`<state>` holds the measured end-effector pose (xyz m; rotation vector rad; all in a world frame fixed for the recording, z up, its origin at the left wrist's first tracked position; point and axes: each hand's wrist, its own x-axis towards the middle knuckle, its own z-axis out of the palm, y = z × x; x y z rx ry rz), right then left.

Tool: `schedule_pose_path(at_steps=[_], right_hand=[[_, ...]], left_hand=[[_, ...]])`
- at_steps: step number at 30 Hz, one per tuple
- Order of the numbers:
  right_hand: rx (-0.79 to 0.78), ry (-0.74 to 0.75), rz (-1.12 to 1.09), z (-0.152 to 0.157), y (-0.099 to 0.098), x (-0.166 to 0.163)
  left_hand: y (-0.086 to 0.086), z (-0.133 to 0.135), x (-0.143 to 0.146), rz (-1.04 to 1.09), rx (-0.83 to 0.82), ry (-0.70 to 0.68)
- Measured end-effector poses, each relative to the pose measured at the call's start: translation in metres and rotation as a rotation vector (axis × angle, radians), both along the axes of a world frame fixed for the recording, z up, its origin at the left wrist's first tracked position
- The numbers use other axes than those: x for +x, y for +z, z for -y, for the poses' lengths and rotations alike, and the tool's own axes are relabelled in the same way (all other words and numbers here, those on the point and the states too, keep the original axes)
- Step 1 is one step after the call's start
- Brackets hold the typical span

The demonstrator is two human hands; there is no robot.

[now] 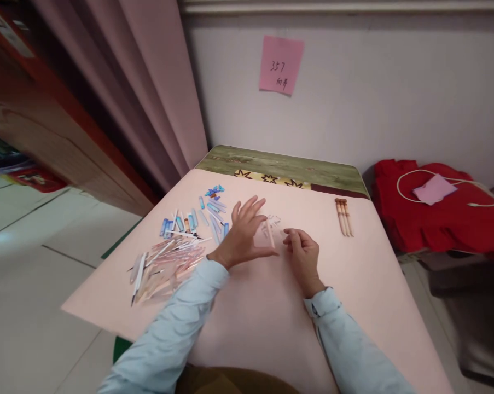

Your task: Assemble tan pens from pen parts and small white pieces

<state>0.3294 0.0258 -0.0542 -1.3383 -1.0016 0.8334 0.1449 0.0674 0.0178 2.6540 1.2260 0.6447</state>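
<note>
My left hand (pixel 245 232) holds a short, pale pink pen barrel (pixel 270 234) upright between thumb and index finger, its other fingers spread. Just to the right, my right hand (pixel 302 254) is closed in a pinch; whatever may be in its fingertips is too small to make out. Behind the barrel lie small whitish pieces (pixel 274 220). Left of my left hand are a heap of thin pen refills and clear pinkish tubes (pixel 170 268), blue pen barrels (pixel 191 220) and small blue and brown caps (pixel 215 191). Several finished-looking pens with brown tops (pixel 344 217) lie side by side at the right.
A pink sheet (pixel 365 306) covers the table, whose green wood-patterned back edge (pixel 312 167) meets the wall. Red cloth (pixel 419 213) with a cord and pink paper sits on a seat at the right. A pink note (pixel 281 65) is on the wall; a curtain (pixel 160 71) hangs left.
</note>
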Motion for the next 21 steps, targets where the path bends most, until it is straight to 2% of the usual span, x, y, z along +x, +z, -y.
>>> schedule_pose_path(at_steps=[3, 6, 9, 10, 12, 14, 15, 16, 19, 21], right_hand=[[-0.016, 0.127, -0.092, 0.000, 0.002, 0.001], [-0.022, 0.224, -0.139, -0.004, 0.005, -0.001], [-0.015, 0.191, -0.189, -0.009, 0.005, -0.002], [-0.011, 0.157, -0.212, -0.011, 0.004, -0.001], [0.003, 0.093, -0.264, -0.014, 0.001, 0.000], [0.014, 0.056, -0.313, -0.016, -0.002, 0.003], [0.017, 0.043, -0.339, -0.016, -0.003, 0.003], [0.017, 0.032, -0.366, -0.016, -0.004, 0.004], [0.029, 0.013, -0.431, -0.016, -0.005, 0.005], [0.050, 0.020, -0.448, -0.016, -0.007, 0.005]], left_hand=[[-0.023, 0.005, 0.020, 0.030, 0.023, -0.035], [-0.033, 0.005, 0.025, 0.075, 0.070, -0.085], [-0.036, -0.006, 0.026, 0.194, 0.040, -0.149], [-0.037, -0.013, 0.027, 0.292, 0.010, -0.125], [-0.043, -0.028, 0.029, 0.594, -0.062, 0.069], [-0.052, -0.043, 0.031, 0.939, -0.149, 0.413], [-0.057, -0.048, 0.032, 1.056, -0.203, 0.538], [-0.063, -0.051, 0.031, 1.132, -0.259, 0.603], [-0.077, -0.048, 0.028, 1.183, -0.354, 0.600], [-0.080, -0.040, 0.027, 1.155, -0.365, 0.584]])
